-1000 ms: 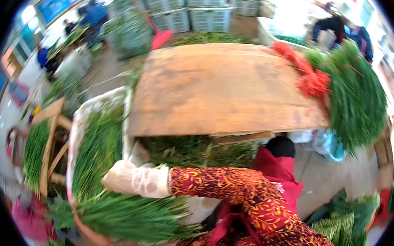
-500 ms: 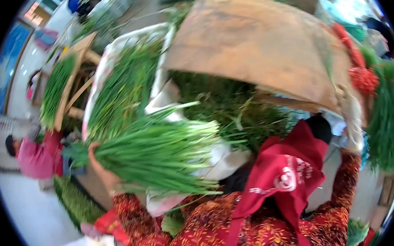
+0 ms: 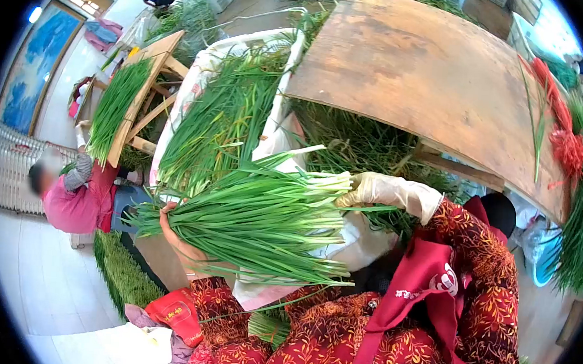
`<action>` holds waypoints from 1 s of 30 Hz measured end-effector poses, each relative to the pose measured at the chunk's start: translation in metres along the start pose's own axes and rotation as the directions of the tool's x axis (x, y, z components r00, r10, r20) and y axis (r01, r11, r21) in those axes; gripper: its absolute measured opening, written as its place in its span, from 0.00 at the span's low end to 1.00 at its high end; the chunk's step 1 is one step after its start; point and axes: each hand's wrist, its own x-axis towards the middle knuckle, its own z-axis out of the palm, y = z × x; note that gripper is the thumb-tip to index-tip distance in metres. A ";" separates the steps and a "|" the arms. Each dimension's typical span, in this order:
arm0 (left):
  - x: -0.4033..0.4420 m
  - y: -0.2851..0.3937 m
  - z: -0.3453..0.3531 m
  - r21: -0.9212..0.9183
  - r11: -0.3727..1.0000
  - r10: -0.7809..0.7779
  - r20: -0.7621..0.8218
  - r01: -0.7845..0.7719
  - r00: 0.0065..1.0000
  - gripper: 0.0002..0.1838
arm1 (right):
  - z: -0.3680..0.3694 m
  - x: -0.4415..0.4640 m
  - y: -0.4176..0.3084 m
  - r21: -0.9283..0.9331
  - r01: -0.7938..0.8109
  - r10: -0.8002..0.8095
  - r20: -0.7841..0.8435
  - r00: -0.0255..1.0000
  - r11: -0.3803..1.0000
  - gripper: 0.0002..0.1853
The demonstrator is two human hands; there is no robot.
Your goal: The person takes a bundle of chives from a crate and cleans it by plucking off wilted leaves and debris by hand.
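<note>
A large bunch of garlic chives (image 3: pixel 256 213) lies across my front, leaf tips to the left and pale stem ends to the right. My bare left hand (image 3: pixel 180 238) is closed round the leafy part from below. My right hand (image 3: pixel 381 193), in a cream glove, is at the white stem ends, its fingers curled against them. How many stems lie between those fingers is hidden. A white cloth or sack (image 3: pixel 358 243) shows under the bunch.
Beyond is a wooden board (image 3: pixel 405 62) with red ties (image 3: pixel 561 142) and a few loose blades on it. A white-lined crate (image 3: pixel 226 104) of chives stands left of it. A co-worker in pink (image 3: pixel 77 199) sits far left by a slanted board (image 3: pixel 136 99).
My right hand has come from the board's right edge down to the stem ends of the bunch. My left hand keeps its hold. The view has shifted.
</note>
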 end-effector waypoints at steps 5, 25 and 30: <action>0.009 0.022 0.005 -0.133 0.989 -0.058 0.013 0.059 0.998 0.14 | -0.006 -0.003 -0.019 -0.080 -0.076 0.066 -0.116 0.991 0.994 0.15; 0.012 0.020 -0.013 0.024 0.998 -0.049 -0.071 0.050 0.996 0.17 | 0.018 0.042 -0.048 -0.728 0.241 -0.565 -0.237 0.791 0.642 0.14; 0.014 0.012 -0.020 0.073 0.996 -0.042 -0.058 0.046 0.997 0.17 | 0.008 0.038 -0.042 -0.504 0.282 -0.459 -0.270 0.846 0.816 0.12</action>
